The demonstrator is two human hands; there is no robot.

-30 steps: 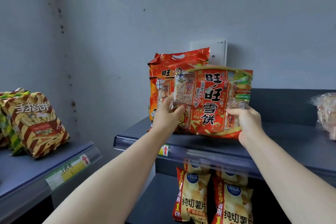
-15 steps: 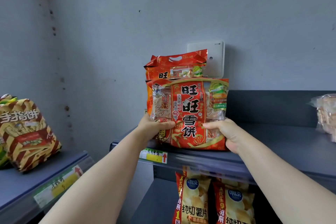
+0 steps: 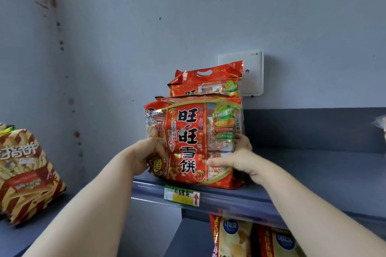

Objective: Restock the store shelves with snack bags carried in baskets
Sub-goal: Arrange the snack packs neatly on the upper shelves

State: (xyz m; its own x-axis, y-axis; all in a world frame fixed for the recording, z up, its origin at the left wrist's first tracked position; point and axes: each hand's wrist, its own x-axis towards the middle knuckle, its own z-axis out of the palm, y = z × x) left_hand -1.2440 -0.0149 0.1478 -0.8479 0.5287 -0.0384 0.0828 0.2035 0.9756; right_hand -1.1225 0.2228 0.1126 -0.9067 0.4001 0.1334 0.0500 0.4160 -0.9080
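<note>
Red foil rice-cracker bag (image 3: 194, 144) stands upright, base on the grey metal shelf (image 3: 313, 173) near its front edge. Left hand (image 3: 146, 156) grips the bag's 8 o'clock edge. Right hand (image 3: 240, 158) clasps the 4 o'clock edge, thumb across the front. Matching red handled bag (image 3: 206, 83) stands behind at 12 o'clock.

Your grey shelf (image 3: 313, 169) bears a red rice-cracker bag (image 3: 194, 142) upright near its front edge. Another red bag (image 3: 206, 83) stands behind it.

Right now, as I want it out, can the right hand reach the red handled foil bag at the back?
Probably not: the right hand grips the front red rice-cracker bag, which blocks the handled foil bag.
</note>
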